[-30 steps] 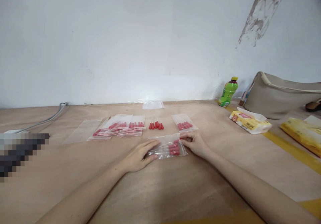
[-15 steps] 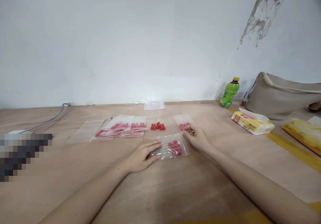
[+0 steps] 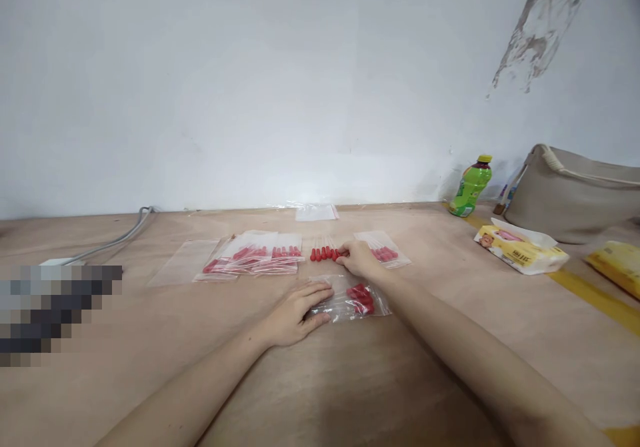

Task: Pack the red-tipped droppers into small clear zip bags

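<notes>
My left hand (image 3: 303,307) lies with its fingers apart on the left part of a clear zip bag (image 3: 337,305), which holds thin sticks with red ends. Beyond that bag is a short row of loose red-tipped sticks (image 3: 324,254). The closed fingertips of my right hand (image 3: 357,258) touch the right end of this row; what they pinch is too small to make out. Just right of that hand lies another bag with red-tipped sticks (image 3: 385,253). Several filled bags (image 3: 255,250) overlap in a pile to the left of the row.
A flat bag (image 3: 183,263) lies left of the pile, another (image 3: 317,212) by the wall. Grey cable (image 3: 117,239) runs at the left. On the right are a green bottle (image 3: 471,188), a tissue pack (image 3: 520,247), a yellow pack (image 3: 615,265) and a grey handbag (image 3: 570,193).
My right hand has moved left from the bag of red-tipped sticks on the right to the loose row. My left hand stays on the near bag. The view has shifted slightly.
</notes>
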{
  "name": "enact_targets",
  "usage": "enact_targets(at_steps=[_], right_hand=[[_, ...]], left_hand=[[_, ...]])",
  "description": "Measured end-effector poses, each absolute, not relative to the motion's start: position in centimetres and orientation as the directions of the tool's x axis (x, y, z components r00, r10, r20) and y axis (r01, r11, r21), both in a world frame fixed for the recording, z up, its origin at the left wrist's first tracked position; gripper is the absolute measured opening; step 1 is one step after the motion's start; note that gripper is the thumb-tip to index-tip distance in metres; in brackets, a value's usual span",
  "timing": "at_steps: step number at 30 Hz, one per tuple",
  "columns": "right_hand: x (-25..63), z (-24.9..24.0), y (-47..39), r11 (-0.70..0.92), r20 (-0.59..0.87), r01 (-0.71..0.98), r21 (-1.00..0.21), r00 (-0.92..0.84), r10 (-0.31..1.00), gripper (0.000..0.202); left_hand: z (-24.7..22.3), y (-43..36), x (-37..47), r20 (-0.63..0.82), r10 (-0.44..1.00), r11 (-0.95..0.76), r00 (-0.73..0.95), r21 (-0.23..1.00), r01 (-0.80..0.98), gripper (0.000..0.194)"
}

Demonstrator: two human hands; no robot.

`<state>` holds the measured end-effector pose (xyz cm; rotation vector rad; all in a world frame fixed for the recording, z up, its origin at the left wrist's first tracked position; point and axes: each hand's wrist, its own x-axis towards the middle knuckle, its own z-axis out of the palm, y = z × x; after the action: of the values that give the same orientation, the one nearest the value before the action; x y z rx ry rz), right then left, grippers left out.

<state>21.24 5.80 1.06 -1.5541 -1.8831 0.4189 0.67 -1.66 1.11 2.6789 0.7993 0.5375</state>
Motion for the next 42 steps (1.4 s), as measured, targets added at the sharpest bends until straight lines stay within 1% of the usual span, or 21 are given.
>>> enact_targets(at_steps=[5, 8, 10, 12, 13, 16, 19, 21, 23, 27, 32, 35, 39, 42], right_hand=[[22.7, 0.7, 5.4, 0.283, 0.320, 0.638, -0.716, -0.060, 0.945, 0.014], [23.9, 0.8, 4.8, 0.295, 0.384, 0.578, -0.761, 0.035, 0.923, 0.014], [25.3, 1.0, 4.1, 0.297, 0.399, 0.439, -0.848, 0.161, 0.903, 0.015], [27.2, 1.3, 3.1, 0.308, 0.357, 0.203, -0.930, 0.287, 0.889, 0.021], [28.2, 1.4, 2.5, 0.315, 0.328, 0.096, -0.944, 0.336, 0.883, 0.025], [31.1, 1.6, 0.7, 0.371, 0.288, -0.099, -0.923, 0.460, 0.840, 0.030], [32.8, 1.2, -0.5, 0.365, 0.181, -0.242, -0.899, 0.553, 0.813, 0.031], [33.0, 0.6, -0.8, 0.331, 0.116, -0.274, -0.903, 0.586, 0.802, 0.029], [32.7, -0.1, -0.9, 0.290, 0.080, -0.269, -0.918, 0.592, 0.802, 0.027], [31.6, -1.1, -0.6, 0.262, 0.091, -0.248, -0.933, 0.540, 0.836, 0.028], [30.1, -1.5, -0.7, 0.224, 0.075, -0.315, -0.922, 0.422, 0.903, 0.037], [29.6, -1.6, -1.0, 0.195, 0.080, -0.315, -0.929, 0.344, 0.935, 0.040], [29.7, -1.8, -1.1, 0.192, 0.087, -0.301, -0.934, 0.328, 0.941, 0.041], [29.8, -1.9, -1.1, 0.163, 0.052, -0.359, -0.919, 0.300, 0.953, 0.039]], left_hand=[[0.9, -1.5, 0.6, 0.253, 0.575, -0.800, 0.778, 0.375, 0.469, 0.043], [0.9, -1.5, 0.5, 0.261, 0.575, -0.800, 0.776, 0.381, 0.464, 0.042], [0.9, -1.5, 0.5, 0.266, 0.575, -0.799, 0.774, 0.386, 0.461, 0.042], [0.9, -1.4, 0.5, 0.264, 0.576, -0.798, 0.774, 0.388, 0.461, 0.042], [0.9, -1.4, 0.5, 0.264, 0.576, -0.798, 0.774, 0.388, 0.462, 0.043], [0.8, -1.4, 0.4, 0.264, 0.578, -0.797, 0.772, 0.385, 0.465, 0.042], [0.8, -1.4, 0.4, 0.260, 0.578, -0.798, 0.774, 0.377, 0.470, 0.042], [0.9, -1.4, 0.5, 0.255, 0.581, -0.797, 0.773, 0.372, 0.476, 0.042], [1.0, -1.4, 0.5, 0.253, 0.584, -0.795, 0.771, 0.372, 0.479, 0.042], [1.1, -1.5, 0.5, 0.233, 0.588, -0.790, 0.775, 0.370, 0.489, 0.043], [0.9, -1.4, 0.4, 0.229, 0.594, -0.785, 0.771, 0.371, 0.496, 0.043], [0.9, -1.5, 0.5, 0.224, 0.599, -0.782, 0.769, 0.369, 0.502, 0.043], [1.1, -1.6, 0.5, 0.224, 0.600, -0.782, 0.768, 0.366, 0.505, 0.043], [1.2, -1.6, 0.5, 0.237, 0.594, -0.788, 0.769, 0.365, 0.496, 0.043]])
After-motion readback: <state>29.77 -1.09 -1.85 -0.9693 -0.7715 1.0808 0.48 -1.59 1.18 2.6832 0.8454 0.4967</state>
